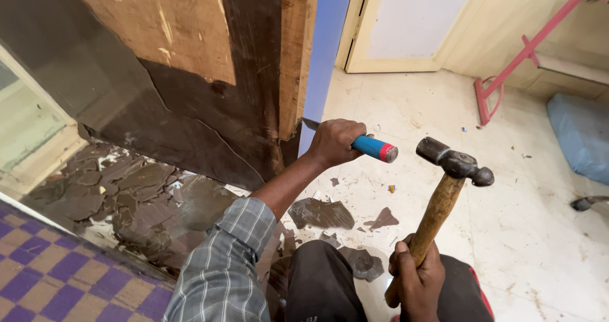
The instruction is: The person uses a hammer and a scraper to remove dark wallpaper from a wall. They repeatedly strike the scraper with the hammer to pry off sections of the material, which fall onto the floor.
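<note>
Room: pale tiled floor [545,233] strewn with dark brown veneer chips [320,213]; a cream door [412,18] stands at the back, with a purple checked mat [57,277] at lower left.
Panel: I see a big wooden board [190,62], upright, its dark laminate [209,125] partly peeled off so bare pale wood shows up top.
Left hand: my left hand [333,141] has its grip wrapped tight around a chisel [374,148] with a blue and red handle; the metal blade tip [311,124] touches the board's lower right edge.
Right hand: my right hand [415,274] has its grip closed around the lower end of a wooden-handled hammer [444,192]; the steel head [453,161] is raised just beside the chisel's butt end, apart from it.
Sleeve: grey plaid shirt sleeve [225,265] on the left arm.
Nearby: pink metal frame [526,49] at upper right, blue cushion [580,132] by the right edge, both well apart from the hands.
</note>
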